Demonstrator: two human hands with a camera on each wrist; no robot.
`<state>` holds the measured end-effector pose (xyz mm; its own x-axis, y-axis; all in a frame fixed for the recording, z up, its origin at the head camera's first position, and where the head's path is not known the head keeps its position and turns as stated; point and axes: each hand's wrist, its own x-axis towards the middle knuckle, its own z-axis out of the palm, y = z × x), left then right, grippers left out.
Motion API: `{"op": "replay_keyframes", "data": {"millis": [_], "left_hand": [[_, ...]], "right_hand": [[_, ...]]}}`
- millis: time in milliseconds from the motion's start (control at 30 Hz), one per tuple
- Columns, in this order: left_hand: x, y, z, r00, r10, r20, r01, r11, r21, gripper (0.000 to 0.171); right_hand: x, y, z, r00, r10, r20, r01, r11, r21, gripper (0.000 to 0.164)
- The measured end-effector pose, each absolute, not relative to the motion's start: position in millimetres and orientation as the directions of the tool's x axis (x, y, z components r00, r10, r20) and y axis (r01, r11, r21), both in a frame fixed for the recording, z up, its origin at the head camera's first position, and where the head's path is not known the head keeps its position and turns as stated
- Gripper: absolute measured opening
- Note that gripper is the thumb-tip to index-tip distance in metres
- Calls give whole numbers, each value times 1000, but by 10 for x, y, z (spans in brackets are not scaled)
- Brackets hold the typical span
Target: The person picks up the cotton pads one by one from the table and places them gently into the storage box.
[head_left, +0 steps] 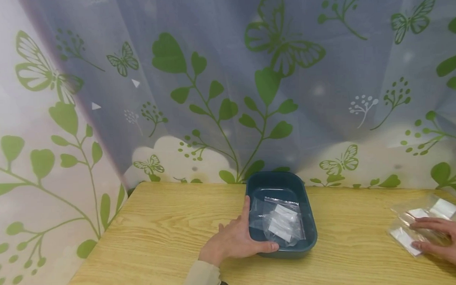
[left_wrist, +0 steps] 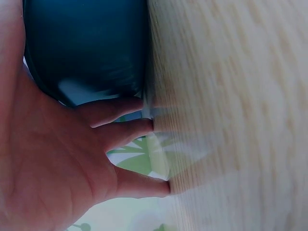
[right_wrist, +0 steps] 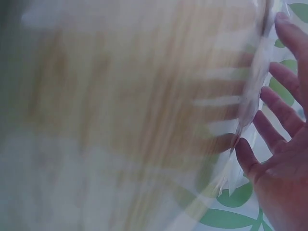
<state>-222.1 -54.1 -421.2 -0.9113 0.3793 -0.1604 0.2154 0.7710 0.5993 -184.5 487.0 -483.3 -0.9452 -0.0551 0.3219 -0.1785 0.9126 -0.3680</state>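
My left hand (head_left: 237, 238) rests against the near left corner of a dark blue plastic basin (head_left: 310, 223), thumb along its front rim and index finger on its left side. In the left wrist view, the other fingers (left_wrist: 144, 188) reach down straight and spread to the tabletop. Inside the basin lie clear zip bags with white pieces (head_left: 281, 224). At the far right, my right hand (head_left: 454, 241) touches several clear bags with white pieces (head_left: 402, 240) on the table. The right wrist view shows its fingers (right_wrist: 279, 108) spread, tips at the bags' edge.
Both things stand on a wood-grain table (head_left: 170, 220). A curtain (head_left: 212, 118) printed with green leaves and butterflies hangs along the table's back edge and left side. The basin's back end is close to the curtain.
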Motion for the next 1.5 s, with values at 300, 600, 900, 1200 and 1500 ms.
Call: {"op": "replay_keyframes", "data": {"millis": [300,600,900,1200,1500], "left_hand": [[-2209,-545,-4212,-910,383,-157,217,765,606,138],[-2221,-541,-4209,-911,380,-160,217,773,597,138],[-2214,-542,-4207,-912,380,-157,223,779,586,137],[-2208,-543,-4189,-906,387,-172,222,779,586,135],[-2200,-560,-4189,-908,383,-168,223,782,581,136]], "right_hand": [[-1890,4875,-4820,-907,-107,407,-251,913,-321,30],[-1933,4848,-4727,-915,-155,373,-249,944,-219,18],[-1972,4850,-4747,-855,-219,470,-336,924,-182,21],[-1999,4781,-4782,-759,-264,595,-508,812,-287,36],[-1994,4643,-4742,-746,-224,627,-501,809,-307,40]]}}
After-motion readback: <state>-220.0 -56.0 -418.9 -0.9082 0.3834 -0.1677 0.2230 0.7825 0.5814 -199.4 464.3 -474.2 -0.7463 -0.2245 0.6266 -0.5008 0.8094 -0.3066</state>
